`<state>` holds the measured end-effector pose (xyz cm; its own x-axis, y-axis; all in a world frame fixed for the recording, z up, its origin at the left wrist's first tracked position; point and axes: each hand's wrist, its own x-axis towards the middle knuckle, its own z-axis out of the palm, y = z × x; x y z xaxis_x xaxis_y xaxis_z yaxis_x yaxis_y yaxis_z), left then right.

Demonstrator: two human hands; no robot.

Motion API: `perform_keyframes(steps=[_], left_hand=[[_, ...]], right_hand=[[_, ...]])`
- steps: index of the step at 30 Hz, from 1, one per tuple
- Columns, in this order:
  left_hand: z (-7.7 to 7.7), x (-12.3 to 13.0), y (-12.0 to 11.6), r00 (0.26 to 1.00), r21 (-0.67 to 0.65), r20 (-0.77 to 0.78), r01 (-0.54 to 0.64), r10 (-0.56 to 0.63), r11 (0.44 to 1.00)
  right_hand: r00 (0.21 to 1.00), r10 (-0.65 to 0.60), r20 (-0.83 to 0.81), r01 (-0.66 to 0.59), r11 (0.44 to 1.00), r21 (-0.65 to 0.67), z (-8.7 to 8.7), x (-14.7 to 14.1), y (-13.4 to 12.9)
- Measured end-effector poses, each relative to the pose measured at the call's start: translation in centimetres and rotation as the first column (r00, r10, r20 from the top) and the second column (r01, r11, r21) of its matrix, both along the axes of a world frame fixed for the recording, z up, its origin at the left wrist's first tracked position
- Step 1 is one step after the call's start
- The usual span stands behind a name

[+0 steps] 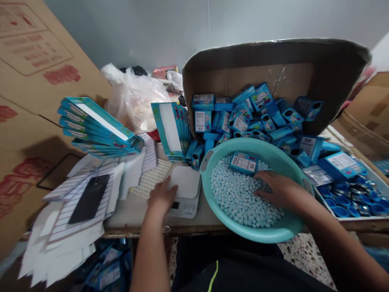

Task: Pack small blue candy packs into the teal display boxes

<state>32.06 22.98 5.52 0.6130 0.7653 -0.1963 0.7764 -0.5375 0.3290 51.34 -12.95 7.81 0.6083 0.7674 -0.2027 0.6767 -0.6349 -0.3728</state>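
Observation:
My left hand (162, 196) rests at the left edge of a small white kitchen scale (184, 182), fingers apart and holding nothing. My right hand (276, 188) reaches into a turquoise plastic basin (258, 235), its fingers spread on a heap of small pale-blue candies (237, 194). Its fingertips touch the candies, and some show between finger and thumb. On the heap, near the basin's far side, lies a blue printed candy box (243, 163), just beyond my right fingers. The bare platform of the scale faces up.
Behind the basin, an open carton (206, 73) holds many blue boxes (240, 117). Right is a white tray (343, 217) of blue caps (342, 200). Fanned cardboard sleeves (94, 125), a phone (89, 198) on papers, a sticker sheet (152, 176) and a cup (151, 127) stand left.

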Motion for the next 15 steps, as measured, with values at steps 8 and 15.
perform_keyframes(steps=[8, 15], left_hand=[[7.9, 7.6, -6.6, 0.961, 0.265, 0.064, 0.244, -0.27, 0.933], [13.5, 13.2, -12.5, 0.493, 0.3, 0.058, 0.821, -0.868, 0.486]], right_hand=[[0.998, 0.058, 0.032, -0.061, 0.994, 0.085, -0.2, 0.3, 0.2], [0.991, 0.065, -0.12, -0.045, 0.985, 0.164, 1.4, 0.5, 1.2]])
